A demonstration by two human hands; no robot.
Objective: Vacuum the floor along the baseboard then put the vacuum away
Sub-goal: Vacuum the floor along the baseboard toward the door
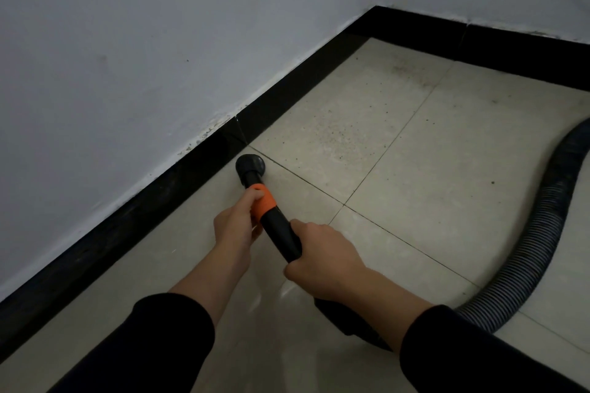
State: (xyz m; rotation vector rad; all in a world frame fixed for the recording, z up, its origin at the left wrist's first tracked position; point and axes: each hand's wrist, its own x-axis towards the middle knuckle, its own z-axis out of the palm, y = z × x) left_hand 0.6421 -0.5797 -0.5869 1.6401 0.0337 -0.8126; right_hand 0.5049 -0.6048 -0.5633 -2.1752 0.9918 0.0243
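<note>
Both hands are holding the tube (282, 238), the left hand (234, 223) in front with fingers (255, 194) curling round the orange ring (266, 206) and the right hand (322, 260) gripping behind, arms reaching out, while the tube is pointing away with its nozzle (250, 165) sitting on the floor (431, 201) just beside the baseboard (127, 217), dirt (338, 137) lying further ahead.

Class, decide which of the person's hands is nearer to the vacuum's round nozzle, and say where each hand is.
Left. The left hand grips the orange collar just behind the nozzle; the right hand holds the black tube farther back.
</note>
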